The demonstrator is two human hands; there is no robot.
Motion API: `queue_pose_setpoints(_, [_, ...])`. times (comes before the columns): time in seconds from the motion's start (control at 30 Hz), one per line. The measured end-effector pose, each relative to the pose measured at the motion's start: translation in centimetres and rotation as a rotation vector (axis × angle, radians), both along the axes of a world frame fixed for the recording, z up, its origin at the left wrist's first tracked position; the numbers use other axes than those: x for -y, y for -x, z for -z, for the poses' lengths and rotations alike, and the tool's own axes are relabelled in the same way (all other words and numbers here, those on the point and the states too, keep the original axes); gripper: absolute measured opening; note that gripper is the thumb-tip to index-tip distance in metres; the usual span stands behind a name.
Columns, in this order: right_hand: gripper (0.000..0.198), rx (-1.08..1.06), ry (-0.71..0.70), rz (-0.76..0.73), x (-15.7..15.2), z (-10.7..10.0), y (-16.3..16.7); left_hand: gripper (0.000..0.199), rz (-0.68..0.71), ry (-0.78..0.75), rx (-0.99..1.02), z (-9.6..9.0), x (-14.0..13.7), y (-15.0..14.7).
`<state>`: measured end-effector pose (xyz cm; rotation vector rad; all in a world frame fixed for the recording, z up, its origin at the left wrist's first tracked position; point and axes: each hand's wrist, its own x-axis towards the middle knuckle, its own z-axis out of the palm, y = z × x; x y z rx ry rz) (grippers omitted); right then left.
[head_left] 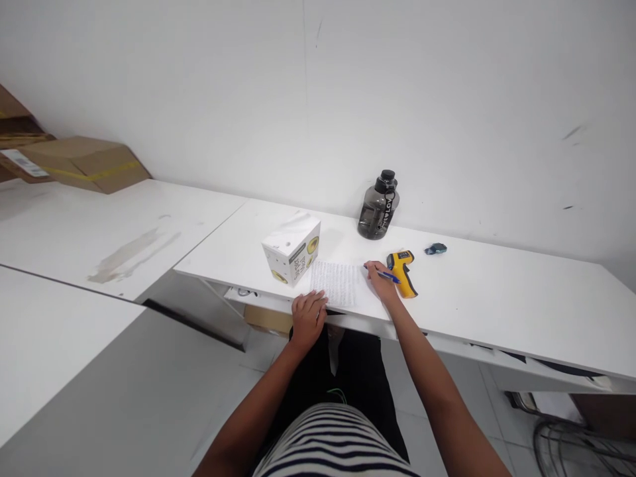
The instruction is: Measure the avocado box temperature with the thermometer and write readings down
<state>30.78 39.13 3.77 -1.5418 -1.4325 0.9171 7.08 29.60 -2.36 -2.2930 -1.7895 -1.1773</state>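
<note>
A sheet of paper (334,283) covered in rows of handwriting lies near the front edge of the white table. My right hand (379,281) grips a blue pen (388,275) at the sheet's right side, its fingers closed around it. The fingers of my left hand (309,317) lie flat on the sheet's lower left corner at the table edge. Just left of the paper stands a white box (293,248) with avocado pictures and printed lettering. A yellow and black infrared thermometer (403,273) lies right beside my right hand.
Behind the paper, a dark translucent water jug (376,212) stands by the wall. A small dark teal object (436,248) lies farther right on the table (507,298). Cardboard boxes (89,162) sit on the far left table. Below at right are coiled cables (561,447).
</note>
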Motion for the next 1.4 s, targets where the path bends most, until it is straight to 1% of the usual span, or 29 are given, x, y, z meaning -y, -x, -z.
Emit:
queue_pose_setpoints(0.1, [0.049, 0.043, -0.140, -0.041, 0.2, 0.3, 0.1, 0.028, 0.014, 0.020, -0.006, 0.0, 0.1, 0.2])
queue_pose_setpoints(0.2, [0.043, 0.185, -0.304, -0.131, 0.2, 0.8, 0.1, 0.029, 0.031, 0.042, -0.004, -0.1, 0.2, 0.5])
queue_pose_setpoints(0.27, [0.042, 0.289, -0.361, -0.196, 0.0, 1.3, 0.1, 0.029, 0.042, 0.040, -0.010, -0.2, 0.2, 0.7])
queue_pose_setpoints(0.4, [0.039, 0.403, -0.409, -0.250, -0.5, 2.4, 0.2, 0.030, 0.054, 0.008, -0.028, -0.2, 0.1, 0.9])
queue_pose_setpoints(0.57, [0.038, 0.415, -0.437, -0.239, -0.6, 2.9, 0.3, 0.029, 0.059, -0.026, -0.028, -0.2, 0.2, 1.0])
queue_pose_setpoints(0.67, [0.037, 0.444, -0.430, -0.227, -0.5, 2.8, 0.5, 0.028, 0.089, -0.007, -0.021, -0.7, 0.4, 1.4])
queue_pose_setpoints(0.73, [0.036, 0.527, -0.413, -0.164, -0.4, 2.8, 0.7, 0.026, 0.115, -0.015, -0.002, -1.5, 0.5, 1.9])
queue_pose_setpoints(0.77, [0.035, 0.580, -0.400, -0.114, -0.4, 2.7, 0.7, 0.025, 0.103, -0.042, 0.015, -2.2, 0.4, 2.3])
queue_pose_setpoints(0.8, [0.035, 0.631, -0.386, -0.062, -0.4, 2.7, 0.8, 0.024, 0.061, -0.087, 0.041, -2.9, 0.2, 2.8])
queue_pose_setpoints(0.83, [0.035, 0.670, -0.372, -0.019, -0.4, 2.7, 0.9, 0.024, -0.015, -0.143, 0.075, -3.8, -0.2, 3.4])
queue_pose_setpoints(0.87, [0.036, 0.695, -0.360, 0.005, -0.4, 2.7, 0.9, 0.029, -0.110, -0.198, 0.117, -4.7, -0.7, 3.9])
queue_pose_setpoints(0.9, [0.036, 0.706, -0.351, 0.007, -0.5, 2.8, 0.9, 0.040, -0.216, -0.240, 0.171, -5.7, -1.4, 4.6])
queue_pose_setpoints(0.93, [0.036, 0.708, -0.345, -0.006, -0.5, 2.9, 0.8, 0.057, -0.307, -0.253, 0.234, -6.6, -2.3, 5.2])
queue_pose_setpoints(0.97, [0.037, 0.701, -0.344, -0.026, -0.6, 3.0, 0.8, 0.074, -0.364, -0.232, 0.306, -7.3, -3.2, 5.7])
queue_pose_setpoints(1.0, [0.037, 0.686, -0.346, -0.052, -0.6, 3.2, 0.6, 0.085, -0.388, -0.171, 0.389, -7.9, -4.1, 6.2])
queue_pose_setpoints(1.03, [0.038, 0.665, -0.352, -0.083, -0.7, 3.3, 0.5, 0.090, -0.378, -0.071, 0.476, -8.2, -5.0, 6.7])
queue_pose_setpoints(1.1, [0.039, 0.611, -0.367, -0.138, -0.9, 3.7, 0.1, 0.086, -0.309, 0.189, 0.611, -8.2, -6.4, 7.2])
queue_pose_setpoints(1.13, [0.039, 0.584, -0.371, -0.157, -1.0, 3.8, 0.0, 0.081, -0.293, 0.298, 0.637, -7.9, -6.8, 7.4])
queue_pose_setpoints(1.17, [0.039, 0.560, -0.373, -0.171, -1.1, 3.9, -0.1, 0.077, -0.293, 0.374, 0.636, -7.5, -7.0, 7.5])
queue_pose_setpoints(1.23, [0.038, 0.527, -0.369, -0.175, -1.3, 4.1, -0.2, 0.073, -0.335, 0.426, 0.583, -6.8, -6.9, 7.4])
queue_pose_setpoints(1.3, [0.037, 0.519, -0.366, -0.165, -1.3, 4.0, -0.2, 0.072, -0.372, 0.412, 0.531, -6.4, -6.6, 7.2])
queue_pose_setpoints(1.4, [0.041, 0.535, -0.376, -0.135, -1.1, 3.9, -0.1, 0.073, -0.391, 0.408, 0.502, -6.3, -6.3, 7.0])
